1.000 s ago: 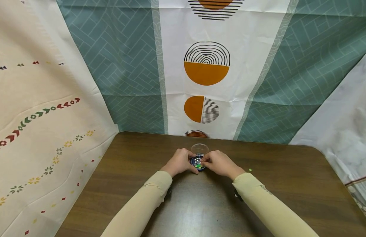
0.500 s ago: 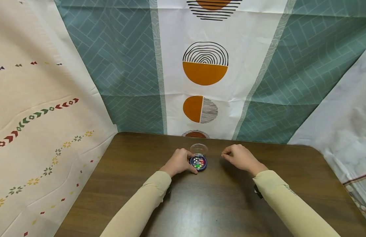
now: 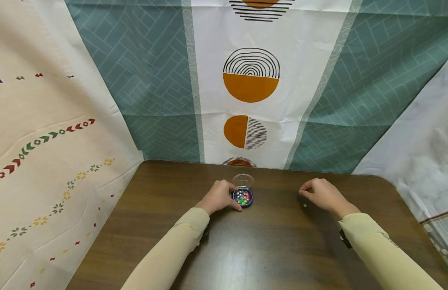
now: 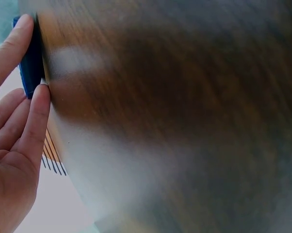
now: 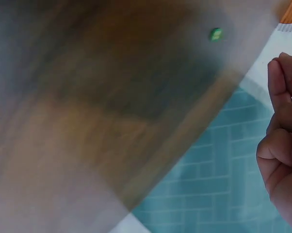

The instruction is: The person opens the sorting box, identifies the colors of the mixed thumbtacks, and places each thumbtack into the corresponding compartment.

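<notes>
My left hand (image 3: 219, 197) grips the left side of a small round blue case (image 3: 251, 202) on the table, thumb and fingers on its edge. The clear hinged lid (image 3: 243, 180) of the case stands raised at the back. Several tiny red, white, yellow and green pieces lie inside. In the left wrist view the case's dark blue side (image 4: 32, 65) shows between the fingers. My right hand (image 3: 323, 195) hovers to the right with thumb and fingertip together; nothing shows between them. Just below those fingertips lies a tiny green piece (image 3: 305, 205), also seen as a green button-like dot (image 5: 215, 34).
The brown wooden table (image 3: 260, 245) stretches out on all sides of the hands. A hanging cloth (image 3: 166, 80) with teal and white panels rises at its back edge. Cream patterned fabric (image 3: 57, 161) hangs at the left, pale fabric (image 3: 423, 161) at the right.
My right hand has left the case and moved right, above the green piece on the table. My left hand has kept its grip on the case.
</notes>
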Action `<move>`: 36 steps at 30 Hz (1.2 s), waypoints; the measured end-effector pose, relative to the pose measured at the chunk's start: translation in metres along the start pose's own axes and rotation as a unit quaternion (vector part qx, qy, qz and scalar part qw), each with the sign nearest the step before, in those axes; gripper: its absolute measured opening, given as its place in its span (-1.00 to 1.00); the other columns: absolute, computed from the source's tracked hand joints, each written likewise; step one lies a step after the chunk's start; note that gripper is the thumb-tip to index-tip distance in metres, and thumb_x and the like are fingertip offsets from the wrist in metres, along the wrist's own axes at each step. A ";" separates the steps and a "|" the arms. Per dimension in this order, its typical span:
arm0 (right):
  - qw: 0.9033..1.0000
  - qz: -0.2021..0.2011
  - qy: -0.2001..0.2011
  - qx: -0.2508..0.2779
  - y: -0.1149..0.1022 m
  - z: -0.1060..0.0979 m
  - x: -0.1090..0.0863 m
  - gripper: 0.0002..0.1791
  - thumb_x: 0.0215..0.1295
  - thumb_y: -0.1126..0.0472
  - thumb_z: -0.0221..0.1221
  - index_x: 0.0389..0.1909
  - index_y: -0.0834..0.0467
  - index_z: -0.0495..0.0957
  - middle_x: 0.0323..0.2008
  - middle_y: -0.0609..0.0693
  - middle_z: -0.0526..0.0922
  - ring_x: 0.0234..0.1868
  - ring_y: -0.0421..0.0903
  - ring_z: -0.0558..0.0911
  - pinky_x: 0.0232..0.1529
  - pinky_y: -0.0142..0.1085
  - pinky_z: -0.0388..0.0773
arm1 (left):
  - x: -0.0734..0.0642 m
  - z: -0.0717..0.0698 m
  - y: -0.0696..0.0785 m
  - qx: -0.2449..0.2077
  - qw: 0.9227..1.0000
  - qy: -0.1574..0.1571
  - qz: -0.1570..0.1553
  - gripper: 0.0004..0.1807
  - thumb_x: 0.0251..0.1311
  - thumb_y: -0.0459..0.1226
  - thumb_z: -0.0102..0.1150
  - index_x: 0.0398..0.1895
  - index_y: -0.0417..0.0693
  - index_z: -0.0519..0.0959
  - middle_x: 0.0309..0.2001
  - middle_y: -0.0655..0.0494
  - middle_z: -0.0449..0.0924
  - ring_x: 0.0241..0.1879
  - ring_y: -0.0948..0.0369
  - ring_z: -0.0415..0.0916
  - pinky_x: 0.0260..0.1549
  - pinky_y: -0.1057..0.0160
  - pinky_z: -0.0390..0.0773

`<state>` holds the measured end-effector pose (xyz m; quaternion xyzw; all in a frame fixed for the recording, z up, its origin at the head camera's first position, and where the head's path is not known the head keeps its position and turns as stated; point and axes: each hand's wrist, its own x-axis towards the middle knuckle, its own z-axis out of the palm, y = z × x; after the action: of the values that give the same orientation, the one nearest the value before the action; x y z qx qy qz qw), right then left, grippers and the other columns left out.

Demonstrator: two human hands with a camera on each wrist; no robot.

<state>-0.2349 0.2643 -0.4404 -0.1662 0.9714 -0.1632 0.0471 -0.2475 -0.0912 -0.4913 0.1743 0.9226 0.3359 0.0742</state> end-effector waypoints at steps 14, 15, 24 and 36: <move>0.999 0.029 -0.015 -0.006 0.019 0.016 -0.019 -0.92 0.14 0.04 0.26 -0.43 -0.07 0.68 -0.42 -0.21 0.69 -0.44 -0.26 0.52 -0.39 -0.26 0.44 | -0.001 0.000 0.000 0.004 1.000 -0.001 -0.007 -0.20 -0.54 0.02 0.61 -0.03 -0.07 0.64 -0.10 0.13 0.69 -0.29 0.35 0.51 -0.15 0.31 0.57; 0.999 0.030 -0.017 -0.006 0.019 0.017 -0.020 -0.91 0.14 0.04 0.26 -0.44 -0.07 0.68 -0.43 -0.22 0.69 -0.46 -0.26 0.51 -0.40 -0.27 0.42 | -0.001 0.000 0.000 0.004 1.000 -0.001 -0.008 -0.20 -0.54 0.02 0.61 -0.03 -0.07 0.64 -0.10 0.13 0.69 -0.29 0.35 0.51 -0.15 0.30 0.56; 0.999 0.028 -0.016 -0.009 0.020 0.020 -0.020 -0.94 0.13 0.06 0.27 -0.44 -0.07 0.67 -0.42 -0.22 0.68 -0.45 -0.27 0.51 -0.40 -0.27 0.44 | 0.000 0.000 0.002 0.003 1.000 -0.001 -0.009 -0.21 -0.54 0.00 0.62 -0.03 -0.06 0.64 -0.10 0.13 0.69 -0.29 0.34 0.52 -0.15 0.30 0.57; 0.999 0.037 -0.026 -0.004 0.020 0.022 -0.020 -0.93 0.14 0.07 0.26 -0.44 -0.05 0.67 -0.41 -0.21 0.68 -0.46 -0.25 0.48 -0.40 -0.27 0.43 | 0.000 0.001 0.000 0.001 1.000 0.001 -0.008 -0.19 -0.54 0.00 0.62 -0.02 -0.06 0.64 -0.08 0.13 0.68 -0.15 0.33 0.55 -0.07 0.27 0.55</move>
<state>-0.2190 0.2819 -0.4668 -0.1342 0.9760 -0.1529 0.0773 -0.2476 -0.0906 -0.4919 0.1665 0.9243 0.3348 0.0756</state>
